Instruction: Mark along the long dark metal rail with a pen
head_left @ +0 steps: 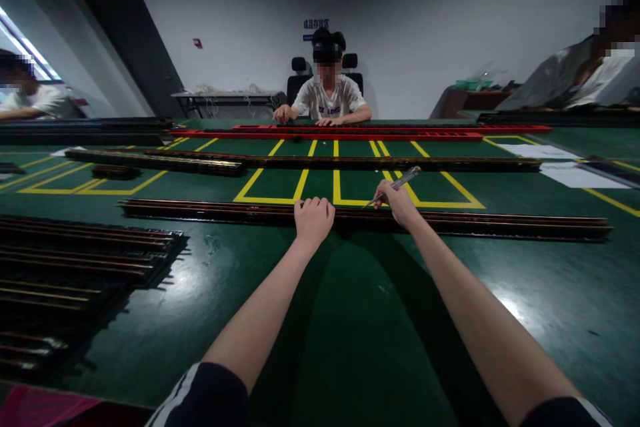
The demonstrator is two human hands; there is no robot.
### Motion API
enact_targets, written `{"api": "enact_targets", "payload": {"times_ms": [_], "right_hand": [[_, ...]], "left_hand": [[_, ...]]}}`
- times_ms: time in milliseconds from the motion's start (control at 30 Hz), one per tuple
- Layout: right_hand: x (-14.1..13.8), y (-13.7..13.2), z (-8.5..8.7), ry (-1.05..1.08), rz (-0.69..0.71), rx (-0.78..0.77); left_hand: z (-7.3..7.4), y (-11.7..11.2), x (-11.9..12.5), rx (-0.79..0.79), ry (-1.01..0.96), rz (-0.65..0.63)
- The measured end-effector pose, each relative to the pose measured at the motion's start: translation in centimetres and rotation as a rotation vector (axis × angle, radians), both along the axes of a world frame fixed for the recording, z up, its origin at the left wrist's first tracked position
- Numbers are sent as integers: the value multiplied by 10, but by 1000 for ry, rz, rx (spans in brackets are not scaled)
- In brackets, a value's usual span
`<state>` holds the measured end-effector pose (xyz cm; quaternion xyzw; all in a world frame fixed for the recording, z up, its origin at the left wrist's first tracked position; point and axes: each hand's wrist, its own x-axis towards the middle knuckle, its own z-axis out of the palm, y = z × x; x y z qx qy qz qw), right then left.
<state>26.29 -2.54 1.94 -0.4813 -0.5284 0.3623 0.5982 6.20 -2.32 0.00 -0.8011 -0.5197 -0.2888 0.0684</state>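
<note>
A long dark strip (480, 222) with thin coppery lines along it lies crosswise on the green table in front of me. My left hand (314, 217) is closed over the strip near its middle, knuckles up, the fingertips hidden behind it. To the right, my right hand (395, 201) grips a slim pointed tool (407, 177) with a pale, silvery handle. The tool is held at a slant like a pen, its thin tip pointing down left at the strip between my hands. Whether the tip touches the strip I cannot tell.
Several similar strips (85, 250) are stacked at the left. Another dark row (390, 163) and a red rail (445, 136) lie farther back across yellow tape lines (336, 180). White papers (580, 175) rest at the right. One person (327, 97) sits opposite; others sit at both sides.
</note>
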Motion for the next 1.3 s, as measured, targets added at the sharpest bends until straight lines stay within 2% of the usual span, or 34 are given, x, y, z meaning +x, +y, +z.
{"api": "enact_targets", "payload": {"times_ms": [333, 533, 833, 1000, 1300], "right_hand": [[5, 3, -6, 6, -21, 13], [2, -1, -3, -61, -26, -34], [0, -1, -3, -89, -22, -5], [-2, -6, 1, -131, -42, -20], [-2, -12, 4, -174, -20, -53]], "left_hand": [[2, -1, 0, -39, -24, -9], [2, -1, 0, -31, -8, -4], [3, -2, 1, 0, 40, 25], [5, -4, 1, -35, 27, 6], [3, -10, 14, 5, 33, -84]]}}
